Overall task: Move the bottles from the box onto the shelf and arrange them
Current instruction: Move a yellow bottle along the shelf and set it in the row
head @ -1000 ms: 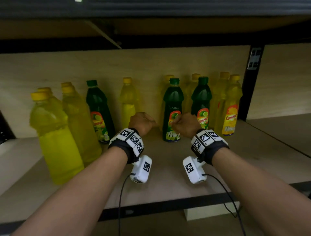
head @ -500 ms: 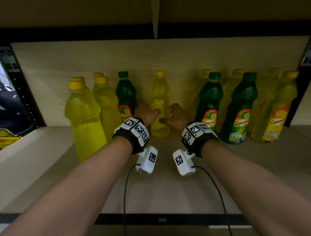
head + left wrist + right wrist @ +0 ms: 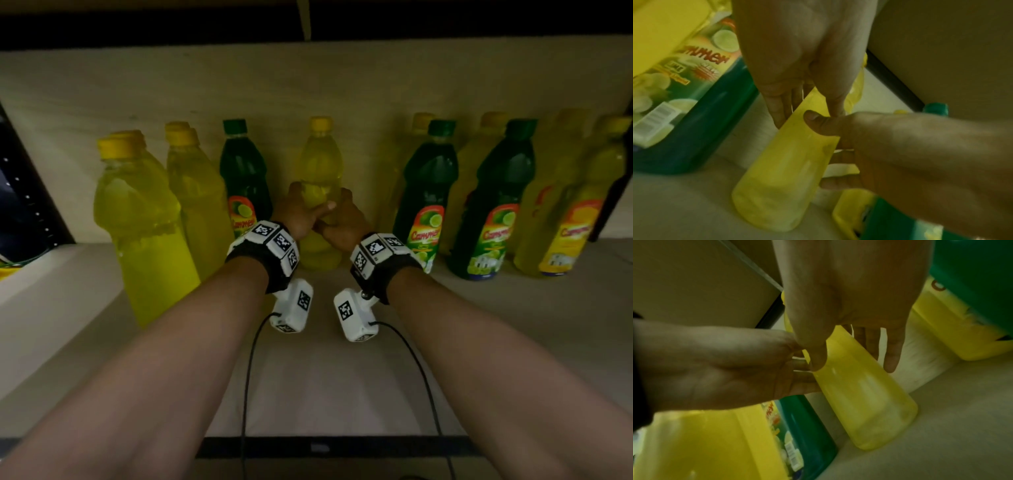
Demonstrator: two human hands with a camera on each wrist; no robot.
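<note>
Both hands, left hand and right hand, clasped the unlabelled yellow bottle upright near the shelf's back edge; best slid level, clear of neighbours.

Materials under your hands.
Yellow bottle: smooth translucent plastic, slight gloss; shelf: matt pale board; green bottle wears a glossy printed label.

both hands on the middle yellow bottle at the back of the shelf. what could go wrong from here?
1. Both the left hand and the right hand grip the yellow bottle at mid-body; its base sits on the shelf, so a jerk could tip it.
2. The green bottle stands close beside the left hand; a sideways shift could knock it over.
</note>
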